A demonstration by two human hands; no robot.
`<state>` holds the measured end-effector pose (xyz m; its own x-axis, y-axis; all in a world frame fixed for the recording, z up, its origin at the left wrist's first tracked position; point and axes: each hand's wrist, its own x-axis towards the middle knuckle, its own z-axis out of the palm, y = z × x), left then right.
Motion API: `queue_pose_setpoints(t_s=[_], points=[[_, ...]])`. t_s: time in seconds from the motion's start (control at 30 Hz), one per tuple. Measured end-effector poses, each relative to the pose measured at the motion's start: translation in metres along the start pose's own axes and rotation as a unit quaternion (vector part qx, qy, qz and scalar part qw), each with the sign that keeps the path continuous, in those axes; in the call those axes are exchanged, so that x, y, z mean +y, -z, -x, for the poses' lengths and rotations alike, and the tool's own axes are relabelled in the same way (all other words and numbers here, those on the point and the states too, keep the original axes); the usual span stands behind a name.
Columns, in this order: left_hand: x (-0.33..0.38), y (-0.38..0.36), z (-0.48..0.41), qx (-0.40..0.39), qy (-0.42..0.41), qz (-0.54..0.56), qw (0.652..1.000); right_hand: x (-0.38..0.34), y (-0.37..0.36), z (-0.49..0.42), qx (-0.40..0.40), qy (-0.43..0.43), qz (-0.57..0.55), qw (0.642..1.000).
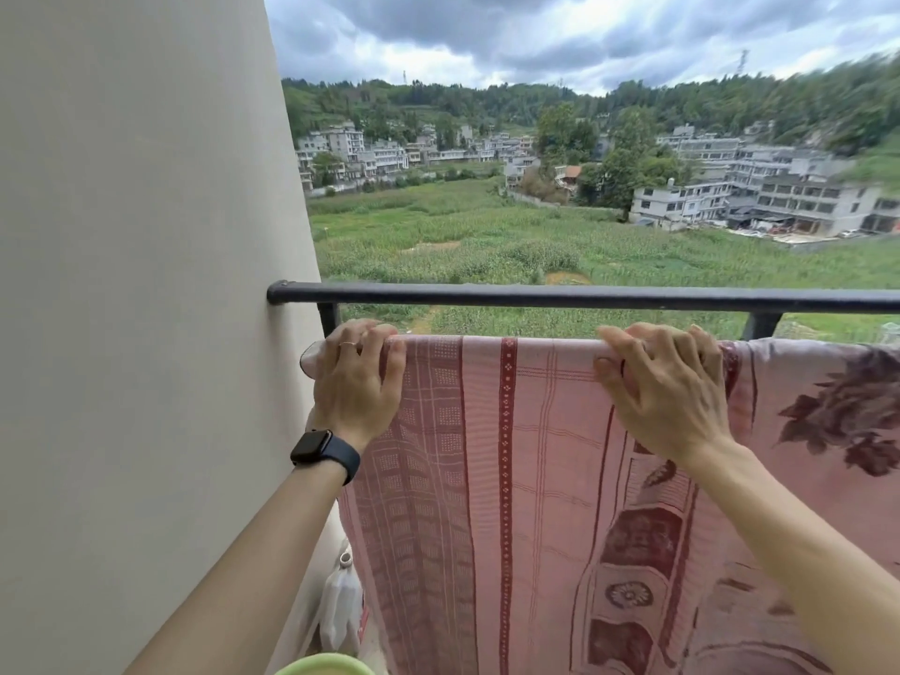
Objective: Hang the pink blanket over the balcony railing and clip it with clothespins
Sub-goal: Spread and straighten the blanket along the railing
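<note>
Okay, both my hands are on the top edge of the pink blanket, fingers curled over it and gripping, set well apart from each other. My left hand holds the blanket's left end, just beside the beige wall. My right hand grips the edge further right, thumb on the near face of the cloth. The blanket's top edge runs level between the two hands and on past the right one, sitting just below and nearer than the black balcony railing, not over that top bar. Cannot tell whether the edge rests on a lower bar or only on my grip. The cloth hangs straight down toward me, striped and checked on the left, dark floral print on the right. There is a dark smartwatch on my left wrist and a thin ring on a left finger. A white bag hangs low by the wall, and a green rim shows at the bottom edge. Beyond the rail lie a green field, grey buildings, wooded hills and a cloudy sky.
</note>
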<state>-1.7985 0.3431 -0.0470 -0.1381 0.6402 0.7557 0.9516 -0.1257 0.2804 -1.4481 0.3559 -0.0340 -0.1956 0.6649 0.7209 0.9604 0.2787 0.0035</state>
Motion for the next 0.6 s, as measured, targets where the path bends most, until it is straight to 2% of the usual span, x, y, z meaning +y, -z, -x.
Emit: queue_pose_setpoints(t_s=[0.1, 0.23, 0.33, 0.43, 0.5, 0.6], points=[[-0.009, 0.001, -0.006, 0.031, -0.025, -0.026, 0.999, -0.007, 0.003, -0.002, 0.004, 0.005, -0.029, 1.0], [0.007, 0.002, 0.0, 0.062, 0.017, -0.057, 0.996, -0.002, 0.011, 0.01, 0.03, 0.021, -0.071, 0.997], [0.065, 0.006, 0.0, 0.051, -0.028, -0.038, 0.998, 0.033, 0.027, 0.014, 0.058, -0.047, -0.062, 0.995], [0.144, -0.006, 0.002, 0.009, -0.113, -0.027, 0.993, 0.083, 0.042, 0.022, -0.008, -0.112, -0.032, 0.993], [0.19, -0.024, 0.012, -0.024, -0.123, -0.034, 0.991, 0.105, 0.049, 0.029, -0.038, -0.082, -0.007, 0.996], [0.213, -0.038, 0.024, -0.023, -0.076, -0.049, 0.996, 0.136, 0.063, 0.041, -0.032, -0.041, 0.01, 0.999]])
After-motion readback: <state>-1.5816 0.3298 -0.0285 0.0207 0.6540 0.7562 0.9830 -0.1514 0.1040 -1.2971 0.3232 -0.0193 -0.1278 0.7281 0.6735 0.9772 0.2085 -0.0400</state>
